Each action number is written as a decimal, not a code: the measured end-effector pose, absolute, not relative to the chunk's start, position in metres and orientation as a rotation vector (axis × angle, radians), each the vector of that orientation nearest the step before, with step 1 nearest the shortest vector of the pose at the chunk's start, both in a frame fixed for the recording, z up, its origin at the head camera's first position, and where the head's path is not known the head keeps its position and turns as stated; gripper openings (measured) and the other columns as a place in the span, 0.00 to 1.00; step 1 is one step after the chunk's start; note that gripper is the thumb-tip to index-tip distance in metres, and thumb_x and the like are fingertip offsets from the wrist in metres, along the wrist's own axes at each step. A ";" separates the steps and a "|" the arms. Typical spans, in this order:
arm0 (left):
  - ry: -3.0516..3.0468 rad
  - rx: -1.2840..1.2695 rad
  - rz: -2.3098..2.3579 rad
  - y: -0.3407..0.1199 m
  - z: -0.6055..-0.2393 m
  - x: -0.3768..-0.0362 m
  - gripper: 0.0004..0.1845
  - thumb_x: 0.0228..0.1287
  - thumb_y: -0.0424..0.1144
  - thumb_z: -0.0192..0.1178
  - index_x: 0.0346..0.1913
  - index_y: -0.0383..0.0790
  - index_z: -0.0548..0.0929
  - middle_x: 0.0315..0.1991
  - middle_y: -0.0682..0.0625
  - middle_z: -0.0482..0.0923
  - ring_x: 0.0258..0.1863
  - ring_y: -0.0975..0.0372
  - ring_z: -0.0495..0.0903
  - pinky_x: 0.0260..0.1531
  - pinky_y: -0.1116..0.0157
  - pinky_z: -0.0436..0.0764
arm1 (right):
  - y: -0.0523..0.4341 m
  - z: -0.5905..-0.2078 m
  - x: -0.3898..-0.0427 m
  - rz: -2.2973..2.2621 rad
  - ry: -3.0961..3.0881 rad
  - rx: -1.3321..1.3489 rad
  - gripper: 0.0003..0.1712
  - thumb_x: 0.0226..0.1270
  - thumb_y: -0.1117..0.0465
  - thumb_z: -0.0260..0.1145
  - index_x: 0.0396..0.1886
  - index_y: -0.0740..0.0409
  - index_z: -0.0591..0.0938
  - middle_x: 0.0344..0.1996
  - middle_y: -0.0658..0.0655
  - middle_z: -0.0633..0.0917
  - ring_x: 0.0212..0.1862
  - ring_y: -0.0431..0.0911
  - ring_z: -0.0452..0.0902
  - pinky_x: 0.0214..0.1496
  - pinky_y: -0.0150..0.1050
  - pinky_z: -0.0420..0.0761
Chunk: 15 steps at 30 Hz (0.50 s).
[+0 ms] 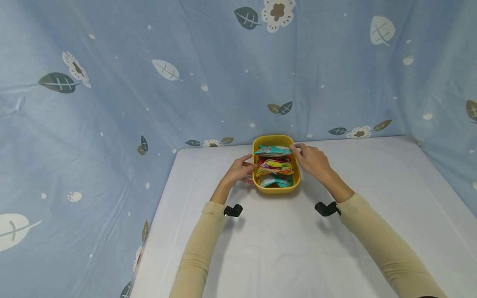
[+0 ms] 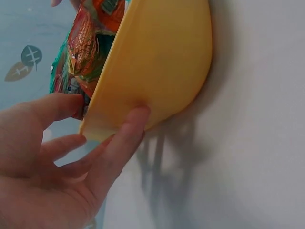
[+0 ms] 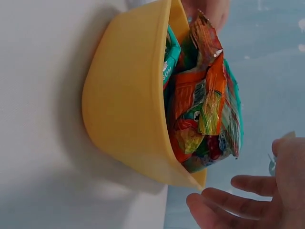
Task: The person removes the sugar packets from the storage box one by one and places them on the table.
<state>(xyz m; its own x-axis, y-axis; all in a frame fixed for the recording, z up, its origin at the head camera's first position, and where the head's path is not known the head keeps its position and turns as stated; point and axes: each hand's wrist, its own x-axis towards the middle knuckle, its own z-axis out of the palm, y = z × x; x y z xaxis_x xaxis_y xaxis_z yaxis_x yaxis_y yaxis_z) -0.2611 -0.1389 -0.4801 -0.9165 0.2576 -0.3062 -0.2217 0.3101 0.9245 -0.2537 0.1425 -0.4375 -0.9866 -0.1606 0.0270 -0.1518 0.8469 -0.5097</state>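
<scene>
A yellow plastic tub stands on the white table, with several bright snack packets in it. Teal packets lie at its far and near ends, and red and orange ones lie between. My left hand is at the tub's left side. In the left wrist view, one fairly straight fingertip touches the outer wall and another finger reaches the rim beside a packet. On the right, my right hand is at the far right corner of the rim. Its fingers are spread and relaxed in the right wrist view.
A blue curtain with leaf and flower prints hangs behind the table and along its sides. The white tabletop stretches in front of the tub. Black wrist mounts stick out from both sleeves.
</scene>
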 end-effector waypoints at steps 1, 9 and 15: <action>2.181 0.031 1.637 -0.139 -0.479 -0.261 0.34 0.70 0.41 0.57 0.76 0.50 0.59 0.60 0.36 0.72 0.47 0.48 0.84 0.37 0.50 0.90 | 0.142 -0.437 -0.254 -0.833 3.002 -0.254 0.39 0.77 0.36 0.40 0.69 0.61 0.70 0.53 0.68 0.83 0.50 0.62 0.80 0.44 0.56 0.85; 2.204 -0.005 1.587 -0.136 -0.477 -0.262 0.35 0.70 0.42 0.58 0.77 0.51 0.58 0.61 0.36 0.73 0.48 0.49 0.84 0.34 0.53 0.91 | 0.139 -0.439 -0.258 -0.870 2.980 -0.267 0.40 0.77 0.36 0.39 0.69 0.63 0.70 0.57 0.70 0.81 0.54 0.64 0.79 0.50 0.60 0.84; 2.203 -0.011 1.568 -0.134 -0.478 -0.260 0.35 0.70 0.42 0.57 0.77 0.51 0.58 0.62 0.36 0.74 0.47 0.50 0.85 0.33 0.54 0.91 | 0.138 -0.440 -0.258 -0.903 2.957 -0.278 0.44 0.76 0.33 0.36 0.69 0.64 0.69 0.58 0.70 0.80 0.57 0.65 0.77 0.55 0.61 0.82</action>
